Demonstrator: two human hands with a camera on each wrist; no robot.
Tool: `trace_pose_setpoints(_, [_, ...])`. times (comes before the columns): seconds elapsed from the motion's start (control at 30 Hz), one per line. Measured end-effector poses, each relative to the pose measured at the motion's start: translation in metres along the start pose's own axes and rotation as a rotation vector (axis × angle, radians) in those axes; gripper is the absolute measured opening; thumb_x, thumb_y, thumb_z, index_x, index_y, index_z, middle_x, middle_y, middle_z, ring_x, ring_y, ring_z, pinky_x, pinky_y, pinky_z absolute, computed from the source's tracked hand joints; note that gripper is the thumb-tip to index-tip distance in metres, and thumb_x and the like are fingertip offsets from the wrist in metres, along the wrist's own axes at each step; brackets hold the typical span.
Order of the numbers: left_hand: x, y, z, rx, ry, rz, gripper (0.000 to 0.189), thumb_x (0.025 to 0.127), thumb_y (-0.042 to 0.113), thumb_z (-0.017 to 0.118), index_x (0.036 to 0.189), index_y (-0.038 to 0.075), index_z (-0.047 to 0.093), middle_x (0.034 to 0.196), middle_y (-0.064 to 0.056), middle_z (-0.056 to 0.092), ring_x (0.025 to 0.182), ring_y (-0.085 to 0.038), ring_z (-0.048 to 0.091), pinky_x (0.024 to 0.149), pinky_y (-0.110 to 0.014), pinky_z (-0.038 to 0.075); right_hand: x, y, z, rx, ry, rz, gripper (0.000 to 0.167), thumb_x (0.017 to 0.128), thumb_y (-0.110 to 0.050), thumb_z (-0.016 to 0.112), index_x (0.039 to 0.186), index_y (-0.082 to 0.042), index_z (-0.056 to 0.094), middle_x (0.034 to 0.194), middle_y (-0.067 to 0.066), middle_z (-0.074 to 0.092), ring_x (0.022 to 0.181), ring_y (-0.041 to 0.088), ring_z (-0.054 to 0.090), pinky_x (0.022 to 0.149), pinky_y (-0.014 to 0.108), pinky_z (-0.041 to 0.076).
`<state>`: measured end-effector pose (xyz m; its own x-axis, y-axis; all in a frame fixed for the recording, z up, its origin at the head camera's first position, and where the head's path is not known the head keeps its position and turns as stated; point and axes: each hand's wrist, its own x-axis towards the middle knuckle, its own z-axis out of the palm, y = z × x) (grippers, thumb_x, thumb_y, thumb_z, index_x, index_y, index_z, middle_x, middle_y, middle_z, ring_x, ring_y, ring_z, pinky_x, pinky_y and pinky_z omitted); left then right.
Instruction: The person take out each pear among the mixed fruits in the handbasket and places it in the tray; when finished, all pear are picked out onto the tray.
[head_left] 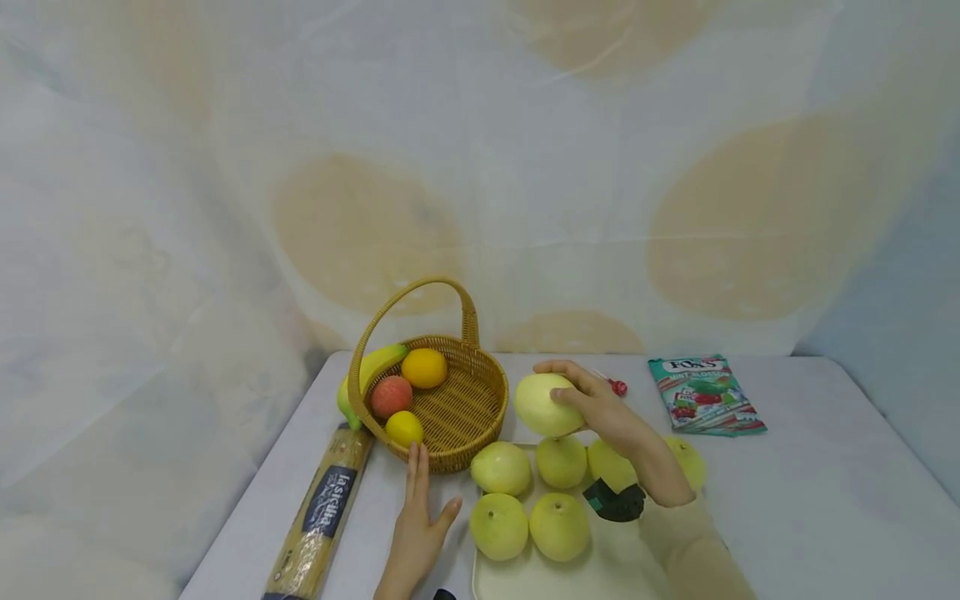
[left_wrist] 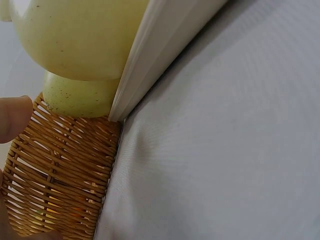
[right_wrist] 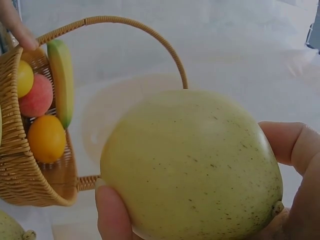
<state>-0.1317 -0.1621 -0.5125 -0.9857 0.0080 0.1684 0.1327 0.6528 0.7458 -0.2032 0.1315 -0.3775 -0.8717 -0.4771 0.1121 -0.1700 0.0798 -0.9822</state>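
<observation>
My right hand (head_left: 600,408) grips a large, round, pale green fruit (right_wrist: 192,165) with brown specks and a short stem, fingers and thumb on opposite sides. It is raised just right of the wicker basket (head_left: 491,417), above the back row of the tray. In the basket are an orange (head_left: 424,368), a peach (head_left: 392,397), a lemon (head_left: 405,428) and a banana (head_left: 384,360) along the left side. My left hand (head_left: 420,521) has its fingers straight, fingertips right at the basket's front rim, thumb spread to the right.
A cream tray (head_left: 600,575) bears several more pale green fruits (head_left: 559,527) in front of the basket. A pack of spaghetti (head_left: 322,517) lies at left. Toward the back right are a Fox's candy bag (head_left: 705,395) and a red-wrapped lollipop (head_left: 618,387).
</observation>
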Motion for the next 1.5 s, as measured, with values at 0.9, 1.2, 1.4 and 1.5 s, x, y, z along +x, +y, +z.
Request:
trace_pose_setpoints(0.9, [0.000, 0.001, -0.002, -0.003, -0.002, -0.017, 0.089, 0.093, 0.032, 0.063, 0.158, 0.021, 0.003, 0.165, -0.006, -0.005, 0.143, -0.047, 0.025, 0.107, -0.065, 0.033, -0.033, 0.008, -0.005, -0.131, 0.079, 0.036, 0.040, 0.102, -0.026, 0.045, 0.140, -0.014, 0.046, 0.149, 0.013, 0.039, 0.129, 0.033, 0.039, 0.100, 0.037, 0.038])
trace_pose_setpoints(1.2, [0.002, 0.000, -0.002, 0.001, 0.000, -0.021, 0.088, 0.094, 0.031, 0.063, 0.158, 0.020, 0.004, 0.165, -0.005, -0.005, 0.142, -0.047, 0.026, 0.107, -0.066, 0.033, -0.044, 0.017, -0.008, -0.088, 0.097, 0.059, 0.041, 0.101, -0.024, 0.046, 0.140, -0.011, 0.046, 0.147, 0.014, 0.040, 0.129, 0.029, 0.036, 0.102, 0.037, 0.037])
trace_pose_setpoints(1.4, [0.002, 0.000, -0.001, -0.002, -0.007, -0.028, 0.089, 0.094, 0.032, 0.063, 0.158, 0.024, 0.001, 0.165, -0.004, -0.006, 0.143, -0.046, 0.024, 0.107, -0.066, 0.032, -0.053, 0.022, -0.012, -0.076, 0.075, 0.038, 0.044, 0.101, -0.022, 0.046, 0.141, -0.005, 0.044, 0.146, 0.021, 0.039, 0.120, 0.023, 0.042, 0.095, 0.029, 0.042])
trace_pose_setpoints(1.5, [0.002, 0.001, -0.001, -0.001, -0.010, -0.033, 0.088, 0.094, 0.032, 0.062, 0.158, 0.022, 0.002, 0.165, -0.005, -0.006, 0.143, -0.047, 0.024, 0.108, -0.066, 0.032, -0.057, 0.025, -0.014, -0.070, 0.079, 0.026, 0.044, 0.101, -0.022, 0.047, 0.141, -0.005, 0.043, 0.146, 0.021, 0.040, 0.118, 0.015, 0.043, 0.093, 0.022, 0.043])
